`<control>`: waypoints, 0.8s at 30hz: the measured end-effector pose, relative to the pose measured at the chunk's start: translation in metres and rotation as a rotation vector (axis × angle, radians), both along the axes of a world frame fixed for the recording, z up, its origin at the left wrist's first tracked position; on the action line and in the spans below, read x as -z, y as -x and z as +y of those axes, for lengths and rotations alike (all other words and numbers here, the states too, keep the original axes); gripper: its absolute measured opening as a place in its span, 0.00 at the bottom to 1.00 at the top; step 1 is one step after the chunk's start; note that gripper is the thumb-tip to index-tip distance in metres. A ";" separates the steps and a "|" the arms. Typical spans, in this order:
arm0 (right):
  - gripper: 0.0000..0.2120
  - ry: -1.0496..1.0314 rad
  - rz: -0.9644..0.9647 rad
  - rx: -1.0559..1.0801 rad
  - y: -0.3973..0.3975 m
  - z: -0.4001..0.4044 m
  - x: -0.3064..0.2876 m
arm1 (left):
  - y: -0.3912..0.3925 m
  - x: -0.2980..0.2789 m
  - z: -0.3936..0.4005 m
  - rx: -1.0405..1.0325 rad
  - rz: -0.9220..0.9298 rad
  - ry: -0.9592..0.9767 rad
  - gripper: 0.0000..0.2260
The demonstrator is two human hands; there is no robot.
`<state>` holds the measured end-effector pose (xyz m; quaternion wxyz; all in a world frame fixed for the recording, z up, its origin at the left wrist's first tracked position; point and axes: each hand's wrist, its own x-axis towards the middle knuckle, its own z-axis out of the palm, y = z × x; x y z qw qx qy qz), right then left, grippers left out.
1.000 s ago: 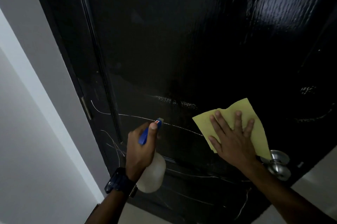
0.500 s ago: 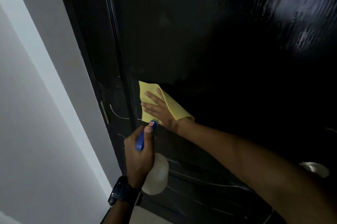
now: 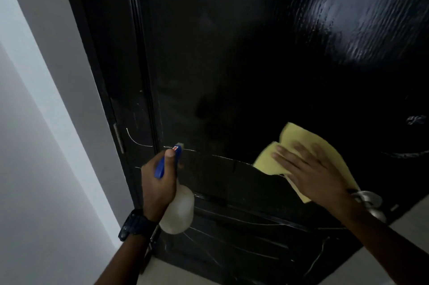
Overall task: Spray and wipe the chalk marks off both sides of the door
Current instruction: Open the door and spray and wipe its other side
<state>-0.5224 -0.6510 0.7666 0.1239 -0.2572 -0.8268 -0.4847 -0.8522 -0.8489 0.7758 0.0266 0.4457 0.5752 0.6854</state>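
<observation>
Door (image 3: 232, 52) glossy black, thin chalk marks (image 3: 222, 157), possibly smeared.

The left hand (image 3: 157, 180) grips a spray bottle (image 3: 177, 211) — white body, blue trigger head — nozzle toward the black door (image 3: 232, 52). The right hand (image 3: 311, 171) presses a yellow cloth (image 3: 299, 140) flat on the door, just left of the metal knob (image 3: 369, 203). White chalk marks (image 3: 232, 217) cross the lower panel — wall (image 3: 46, 122) at left.

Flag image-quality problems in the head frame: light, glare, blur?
Head view: dim overall, black door swallows detail; glare patch upper right; right hand and yellow cloth motion-blurred; left hand with spray bottle sharper; chalk marks thin but legible; wide-angle slant on door edges.
</observation>
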 end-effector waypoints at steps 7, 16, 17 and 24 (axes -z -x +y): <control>0.33 0.263 0.593 0.143 0.002 -0.006 0.009 | -0.022 -0.002 0.021 0.090 0.039 0.071 0.32; 0.38 0.006 0.773 0.145 0.024 0.024 0.074 | -0.032 0.011 0.045 0.068 0.071 0.103 0.36; 0.38 0.009 0.780 0.146 0.024 0.024 0.083 | -0.032 0.012 0.045 0.074 0.058 0.103 0.35; 0.36 0.031 0.926 0.121 0.037 0.022 0.107 | -0.011 0.037 0.056 0.203 0.022 0.052 0.29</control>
